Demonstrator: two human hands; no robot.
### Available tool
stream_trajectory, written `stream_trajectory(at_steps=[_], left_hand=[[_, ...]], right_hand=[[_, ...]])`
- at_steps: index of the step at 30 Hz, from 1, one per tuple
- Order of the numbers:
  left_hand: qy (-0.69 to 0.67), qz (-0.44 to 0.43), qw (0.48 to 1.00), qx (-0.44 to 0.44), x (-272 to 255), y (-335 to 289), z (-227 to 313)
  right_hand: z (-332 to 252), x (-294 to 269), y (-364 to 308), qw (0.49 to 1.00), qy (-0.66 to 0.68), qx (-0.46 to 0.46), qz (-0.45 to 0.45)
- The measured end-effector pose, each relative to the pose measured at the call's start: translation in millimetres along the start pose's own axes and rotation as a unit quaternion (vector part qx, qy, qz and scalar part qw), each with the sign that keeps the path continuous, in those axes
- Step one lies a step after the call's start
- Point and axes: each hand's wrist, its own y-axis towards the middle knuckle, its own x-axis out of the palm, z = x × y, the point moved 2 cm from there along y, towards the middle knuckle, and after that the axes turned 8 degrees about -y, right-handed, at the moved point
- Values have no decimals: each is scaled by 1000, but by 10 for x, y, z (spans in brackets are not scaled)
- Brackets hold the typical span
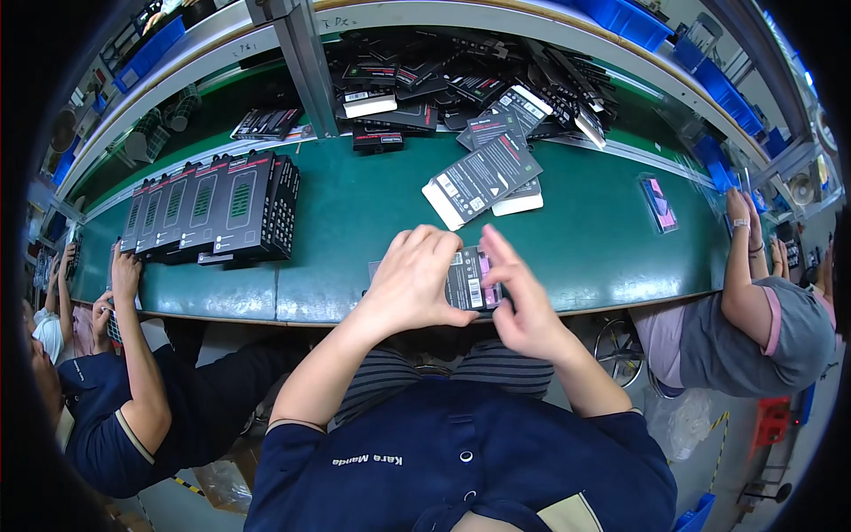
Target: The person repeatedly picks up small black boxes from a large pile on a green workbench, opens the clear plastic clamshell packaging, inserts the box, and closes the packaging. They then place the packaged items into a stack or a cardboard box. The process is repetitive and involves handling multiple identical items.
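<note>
Black box (pixel 463 285) between half-open hands (pixel 409 279) (pixel 529 315)

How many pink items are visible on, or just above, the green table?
2: one pink pack lies at the right of the table; another pink item shows between the left hand and right hand, partly covered. More may be hidden.

Table (pixel 355 208): bright, fairly even, cool white light, faint sheen
Left hand (pixel 412 275): back brightly lit, outline fairly crisp
Right hand (pixel 525 310): equally bright, fingers softened by slight blur
Pile of boxes (pixel 483 89): dimmer under the shelf (pixel 235 50), dark faces merging into shadow
Shelf: front edge bent into an arc
Person at right (pixel 758 346): stretched, softer toward the rim
Upper right: small bluish-white glare spots
Corners: black
</note>
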Motion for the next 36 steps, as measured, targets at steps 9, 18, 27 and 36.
stream_trajectory(at_steps=[9, 18, 27, 36], left_hand=[[-162, 387, 905, 68, 146, 5, 220], [-84, 364, 916, 145, 258, -133, 122], [-159, 362, 905, 157, 169, -87, 99], [-574, 306, 758, 41, -69, -131, 373]], right_hand=[[-403, 152, 423, 906, 381, 72, 170], [-268, 259, 332, 844, 511, 108, 120], [-400, 201, 462, 851, 477, 191, 107], [-323, 293, 381, 956, -5, -136, 259]])
